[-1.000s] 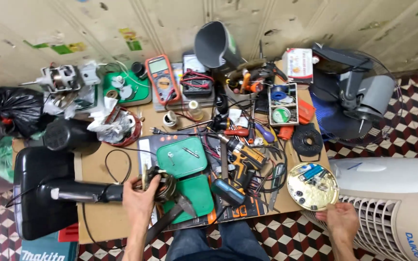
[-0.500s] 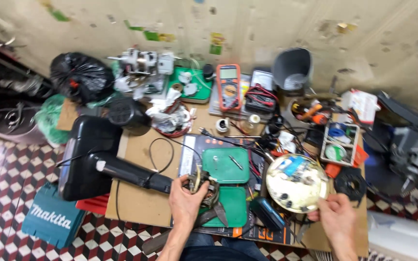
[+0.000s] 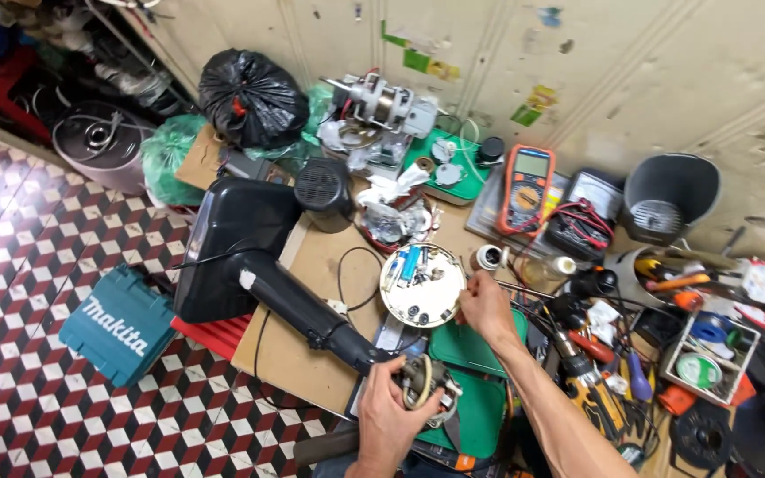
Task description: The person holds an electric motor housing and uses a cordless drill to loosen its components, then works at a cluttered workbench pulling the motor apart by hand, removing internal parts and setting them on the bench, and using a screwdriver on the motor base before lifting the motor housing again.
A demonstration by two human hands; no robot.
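Note:
My right hand (image 3: 486, 308) holds a round white lid-like tray (image 3: 422, 285) by its right edge, over the cardboard sheet (image 3: 312, 354); small parts and a blue piece lie in it. My left hand (image 3: 389, 416) grips the neck end of a black fan stand (image 3: 307, 314), where a small motor part with wires (image 3: 424, 382) sits. The stand's black base (image 3: 236, 239) rests at the left edge of the cardboard. A green mat (image 3: 475, 389) lies just under my hands.
An orange multimeter (image 3: 524, 190), a black meter (image 3: 582, 221), a grey bucket-like fan housing (image 3: 670, 199) and a motor (image 3: 382, 106) stand at the back. Screwdrivers, a drill (image 3: 591, 385) and solder spools crowd the right. A teal tool case (image 3: 117, 323) lies on the checkered floor.
My right hand has carried the round tray from the right side leftward to the middle, over the cardboard. The view has swung left. My left hand stays on the stand's neck.

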